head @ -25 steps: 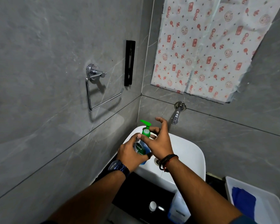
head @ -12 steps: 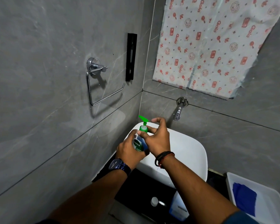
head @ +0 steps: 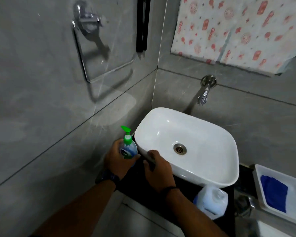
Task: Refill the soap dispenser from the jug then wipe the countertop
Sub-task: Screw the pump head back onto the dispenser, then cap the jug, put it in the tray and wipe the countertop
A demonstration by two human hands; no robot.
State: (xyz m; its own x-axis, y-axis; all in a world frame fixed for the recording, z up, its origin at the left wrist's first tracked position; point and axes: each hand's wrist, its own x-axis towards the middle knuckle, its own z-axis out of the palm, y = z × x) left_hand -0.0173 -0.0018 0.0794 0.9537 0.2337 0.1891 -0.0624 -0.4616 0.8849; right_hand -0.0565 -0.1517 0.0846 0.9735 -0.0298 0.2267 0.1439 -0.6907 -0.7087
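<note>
Left hand (head: 115, 159) wrapped around the soap dispenser (head: 128, 147), fingers curled behind the blue bottle and thumb across its front near the label. Bottle held upright, green pump head on top with the spout pointing up and to the left, just to the left of the white basin (head: 186, 144) and close to its rim without clearly touching it. Dark wristwatch (head: 108, 177) strapped at that wrist.

Right hand (head: 158, 170) free of the bottle, holding nothing, fingers loosely bent and slightly apart, fingertips at the near left edge of the basin; actual contact with the rim hard to judge. Dark band (head: 169, 189) around that wrist.

Below both hands, a black countertop (head: 140, 187) carrying the basin. Translucent jug (head: 210, 202) of pale blue liquid standing on the counter at the near right corner of the basin, cap on, partly tucked under the rim.

Round metal drain (head: 179, 148) in the basin floor. Chrome tap (head: 204, 94) mounted on the grey tiled back wall above the basin, spout angled down.

White tray (head: 263, 194) at far right, with a blue cloth (head: 273, 192) lying inside it.

On the left wall, a chrome towel ring (head: 91, 48), blurred, and a black vertical fitting (head: 143, 23) near the corner. On the back wall, top right, a white sheet with a red printed pattern (head: 237, 31).
</note>
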